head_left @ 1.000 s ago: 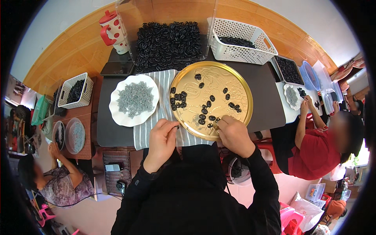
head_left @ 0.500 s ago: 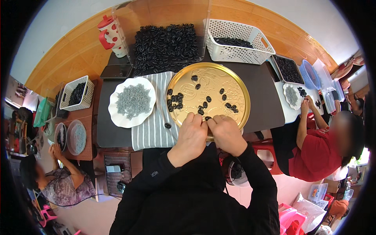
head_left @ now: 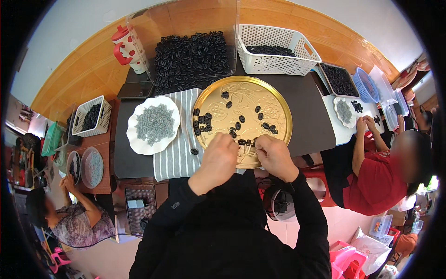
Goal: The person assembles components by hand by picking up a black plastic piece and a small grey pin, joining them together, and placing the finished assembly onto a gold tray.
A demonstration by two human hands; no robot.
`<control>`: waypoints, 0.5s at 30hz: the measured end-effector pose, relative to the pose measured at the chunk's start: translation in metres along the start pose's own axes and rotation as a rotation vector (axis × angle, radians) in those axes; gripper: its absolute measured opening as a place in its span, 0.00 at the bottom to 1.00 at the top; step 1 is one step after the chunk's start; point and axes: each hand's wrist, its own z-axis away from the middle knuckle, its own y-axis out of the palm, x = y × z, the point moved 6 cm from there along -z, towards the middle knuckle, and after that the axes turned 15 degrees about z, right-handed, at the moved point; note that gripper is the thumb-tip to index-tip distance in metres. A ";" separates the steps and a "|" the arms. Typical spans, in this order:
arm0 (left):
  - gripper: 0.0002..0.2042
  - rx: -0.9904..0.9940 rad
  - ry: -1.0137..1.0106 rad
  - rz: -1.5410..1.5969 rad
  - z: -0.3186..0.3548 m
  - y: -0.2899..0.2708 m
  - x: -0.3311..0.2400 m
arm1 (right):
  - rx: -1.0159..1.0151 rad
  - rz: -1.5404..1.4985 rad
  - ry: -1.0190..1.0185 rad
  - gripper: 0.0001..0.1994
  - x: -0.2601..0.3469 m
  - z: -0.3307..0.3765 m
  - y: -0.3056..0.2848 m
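Small black oval rings (head_left: 242, 119) lie scattered on a round gold tray (head_left: 274, 93), with a tight cluster at its left side. My left hand (head_left: 218, 160) is over the tray's near edge, fingers pinched together. Facing it, my right hand (head_left: 275, 156) also has its fingers curled into a pinch. Several black pieces (head_left: 242, 142) sit in the gap between my fingertips; whether either hand grips one is hidden. To the left, a white scalloped plate (head_left: 131, 126) holds a heap of small clear grey pieces (head_left: 155, 123). One black oval piece (head_left: 194, 151) rests on the striped cloth (head_left: 167, 166).
Behind the tray stand a clear bin of black rings (head_left: 193, 58) and a white perforated basket (head_left: 278, 65). A dotted tumbler (head_left: 129, 51) and a dark phone (head_left: 134, 90) are at the back left. People sit at tables on the left (head_left: 79, 216) and right (head_left: 371, 181).
My hands have drawn apart, from nearly touching to a gap between them. Black pieces now show in that gap. The view has shifted slightly.
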 end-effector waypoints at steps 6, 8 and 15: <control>0.06 -0.363 -0.300 0.737 0.031 -0.028 0.029 | -0.042 0.114 -0.133 0.05 0.025 -0.009 0.000; 0.08 -0.347 -0.567 1.235 0.040 -0.017 0.040 | -0.038 0.201 -0.158 0.05 0.034 -0.014 0.004; 0.06 -0.442 -0.591 1.693 0.044 -0.007 0.049 | 0.002 0.520 -0.251 0.07 0.051 -0.016 0.017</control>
